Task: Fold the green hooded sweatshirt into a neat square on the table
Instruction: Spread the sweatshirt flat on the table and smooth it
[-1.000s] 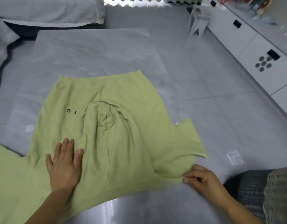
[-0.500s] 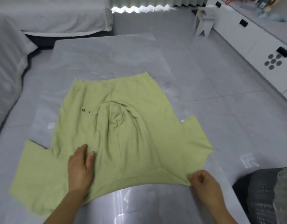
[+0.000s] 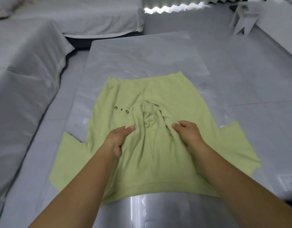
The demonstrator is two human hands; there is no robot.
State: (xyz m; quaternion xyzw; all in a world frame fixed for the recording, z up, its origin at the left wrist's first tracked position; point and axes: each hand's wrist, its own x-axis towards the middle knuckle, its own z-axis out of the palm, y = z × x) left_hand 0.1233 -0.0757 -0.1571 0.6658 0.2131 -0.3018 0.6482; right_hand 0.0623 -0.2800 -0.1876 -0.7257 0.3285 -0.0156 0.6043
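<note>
Lying spread at the frame's centre on the grey table (image 3: 142,60), the green hooded sweatshirt (image 3: 183,102) had its hood (image 3: 150,117) bunched, flanked by the left hand (image 3: 118,140) and right hand (image 3: 188,133), fingers bent, probably flattening it; whether they pinched cloth was unclear.

The green hooded sweatshirt (image 3: 158,153) is matt knitted cloth, soft-looking and finely textured, rumpled into folds at the hood (image 3: 151,116). The table (image 3: 142,51) beneath it has a smooth, hard grey top, glossy enough near its front edge to mirror the light. The sofa cover (image 3: 26,71) is matt pale-grey cloth, creased. The floor tiles (image 3: 257,89) are smooth, with only a dull sheen.
</note>
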